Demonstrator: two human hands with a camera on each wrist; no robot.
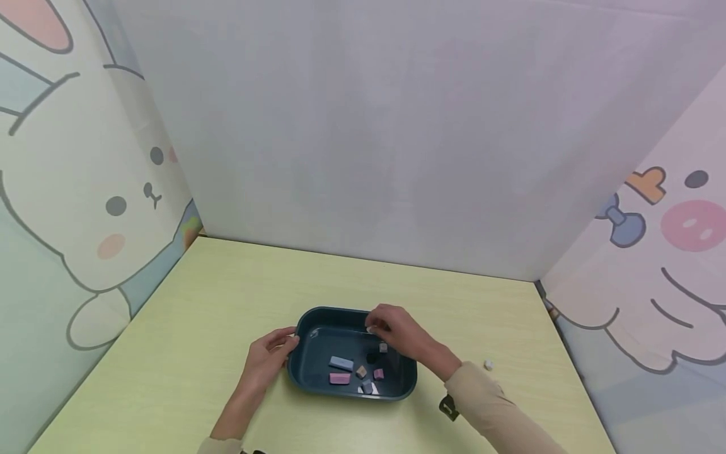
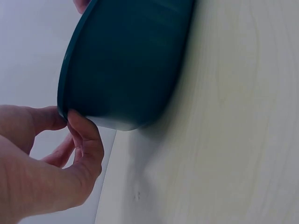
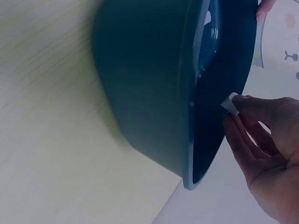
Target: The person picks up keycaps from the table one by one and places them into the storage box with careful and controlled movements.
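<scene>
A dark teal tray point(image 1: 309, 372) sits on the pale yellow table point(image 1: 198, 328). Inside lie several small blocks: a blue one point(image 1: 341, 362), a pink one point(image 1: 339, 378), a tan one point(image 1: 361, 371) and others. My left hand point(image 1: 271, 353) grips the tray's left rim point(image 2: 63, 109) with thumb and fingers. My right hand point(image 1: 391, 326) hovers over the tray's far part and pinches a small white piece point(image 3: 231, 103) between its fingertips. In the right wrist view that piece hangs just over the tray's inside point(image 3: 219, 70).
A small white piece point(image 1: 488, 364) lies on the table to the right of the tray. Walls with cartoon animals point(image 1: 85, 189) close the table at left, back and right. A beige sleeve point(image 1: 499, 410) covers my right forearm.
</scene>
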